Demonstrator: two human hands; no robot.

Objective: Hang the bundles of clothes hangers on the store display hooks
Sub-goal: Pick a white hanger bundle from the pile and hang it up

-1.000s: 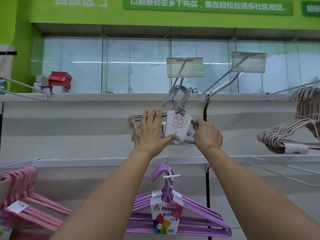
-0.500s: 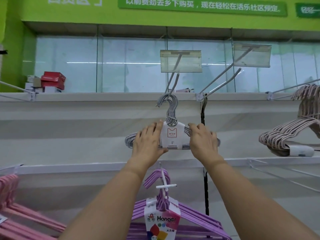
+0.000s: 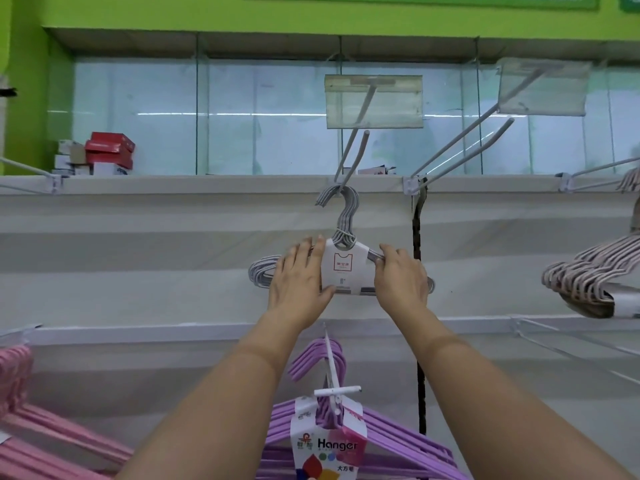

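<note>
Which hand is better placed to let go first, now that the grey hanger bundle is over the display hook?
Probably the left hand: its fingers lie nearly straight against the grey hanger bundle, while the right hand curls round its shoulder below the display hook and can steady it.

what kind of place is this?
Most likely a retail store's housewares aisle: wall display hooks with clear price-tag holders, and labelled bundles of hangers, grey and purple, hung for sale.
</note>
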